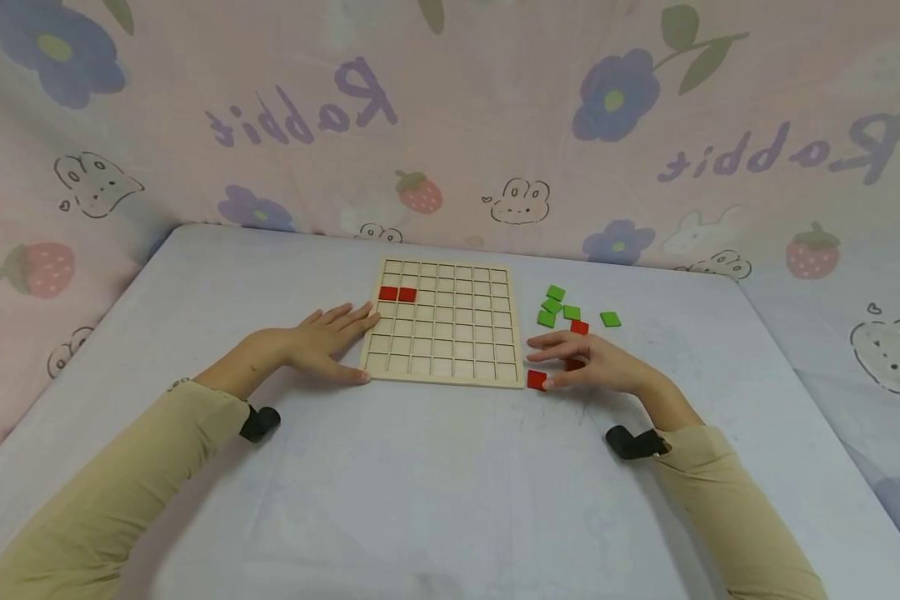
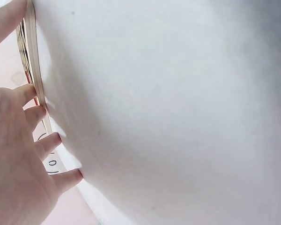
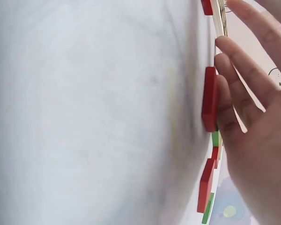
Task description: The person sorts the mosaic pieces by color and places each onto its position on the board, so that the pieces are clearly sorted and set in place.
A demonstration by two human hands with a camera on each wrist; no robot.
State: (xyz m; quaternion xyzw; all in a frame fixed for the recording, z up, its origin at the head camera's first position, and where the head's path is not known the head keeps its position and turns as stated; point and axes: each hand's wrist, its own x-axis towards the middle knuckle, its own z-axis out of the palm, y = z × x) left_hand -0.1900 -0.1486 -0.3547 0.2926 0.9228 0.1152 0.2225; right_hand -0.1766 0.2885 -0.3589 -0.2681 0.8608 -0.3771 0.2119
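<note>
A light wooden grid board [image 1: 442, 382] lies flat on the table, with two red square tiles [image 1: 388, 293] side by side in its left cells. My left hand [image 1: 330, 340] is spread at the board's left side, fingertips and thumb touching its edge. In the left wrist view, the fingers [image 2: 35, 115] are straight and apart. My right hand [image 1: 592, 360] hovers low over loose red tiles, its fingers loosely extended. Its thumb tip meets a red tile [image 1: 537, 380] near the board's lower right corner. Another red tile [image 3: 209, 99] lies beneath the fingers in the right wrist view.
Several green tiles [image 1: 551, 306] lie loose right of the board, one green tile [image 1: 611, 319] farther out. A red tile [image 1: 579, 327] sits just beyond the right hand. A printed curtain [image 1: 465, 125] hangs behind the white table [image 1: 435, 483].
</note>
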